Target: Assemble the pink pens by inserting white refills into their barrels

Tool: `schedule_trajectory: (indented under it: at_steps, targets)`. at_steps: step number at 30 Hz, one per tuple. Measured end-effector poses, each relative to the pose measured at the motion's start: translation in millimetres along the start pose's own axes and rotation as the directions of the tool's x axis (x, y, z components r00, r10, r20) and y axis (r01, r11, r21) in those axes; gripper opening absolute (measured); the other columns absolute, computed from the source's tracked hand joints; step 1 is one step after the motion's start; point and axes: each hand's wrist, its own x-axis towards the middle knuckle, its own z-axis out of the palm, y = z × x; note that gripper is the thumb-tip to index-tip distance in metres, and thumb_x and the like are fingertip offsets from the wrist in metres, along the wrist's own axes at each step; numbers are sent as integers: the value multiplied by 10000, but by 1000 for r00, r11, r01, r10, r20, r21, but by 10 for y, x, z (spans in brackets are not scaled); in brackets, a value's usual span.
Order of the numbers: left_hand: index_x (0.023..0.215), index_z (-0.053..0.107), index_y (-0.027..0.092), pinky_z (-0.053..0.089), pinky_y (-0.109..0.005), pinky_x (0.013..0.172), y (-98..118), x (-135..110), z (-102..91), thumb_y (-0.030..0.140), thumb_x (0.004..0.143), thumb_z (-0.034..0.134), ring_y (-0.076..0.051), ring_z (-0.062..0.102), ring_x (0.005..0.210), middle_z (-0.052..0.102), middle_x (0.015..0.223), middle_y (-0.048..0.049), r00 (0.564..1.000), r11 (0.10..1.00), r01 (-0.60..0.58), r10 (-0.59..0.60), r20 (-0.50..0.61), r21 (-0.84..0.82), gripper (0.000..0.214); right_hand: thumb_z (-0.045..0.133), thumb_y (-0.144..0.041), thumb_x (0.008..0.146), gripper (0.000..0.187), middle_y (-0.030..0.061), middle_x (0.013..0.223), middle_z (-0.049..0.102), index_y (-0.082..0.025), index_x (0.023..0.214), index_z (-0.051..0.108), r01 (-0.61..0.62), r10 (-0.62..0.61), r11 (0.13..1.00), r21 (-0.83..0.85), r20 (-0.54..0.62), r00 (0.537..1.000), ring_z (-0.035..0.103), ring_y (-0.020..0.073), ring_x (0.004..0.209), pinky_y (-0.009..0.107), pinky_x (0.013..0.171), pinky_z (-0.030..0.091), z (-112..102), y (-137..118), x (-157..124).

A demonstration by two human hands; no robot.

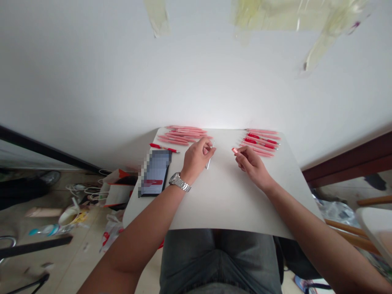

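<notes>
My left hand [197, 157], with a metal watch on its wrist, is closed around a thin white pen part [209, 162] that sticks out below the fingers. My right hand [249, 162] pinches a small pink pen piece [234, 150] at its fingertips. Both hands hover over the middle of a small white table [226, 196]. A pile of pink pen barrels [183, 134] lies at the far left of the table. Another group of pink and red pens [261, 142] lies at the far right. One red pen [163, 147] rests alone left of my left hand.
A phone [155, 172] lies on the table's left side. A white wall rises just behind the table. Bags, cables and a cup clutter the floor at left. A wooden frame and a chair stand at right. My knees are under the table's near edge.
</notes>
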Motion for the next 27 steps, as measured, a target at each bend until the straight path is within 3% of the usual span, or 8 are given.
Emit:
schedule_trajectory:
  at_steps: [10,27]
  targets:
    - [1159,652,272,477,-314,826,19,44,15,228,947,700,-171,677,812,738,854,38,998,983,-66,65,11,171,222,578,-535,1043,293,-46,696,455,-250,996,530,-4,4,1000,-6,8,1000,375,139,608,306,557,292,16,-32,0]
    - [1037,652,258,457,-377,834,77,82,100,239,946,700,-231,666,885,752,855,4,993,921,-99,69,92,377,105,572,-514,1052,277,-47,698,455,-245,998,527,3,-3,1000,-12,0,1000,372,135,607,306,559,286,13,-10,4]
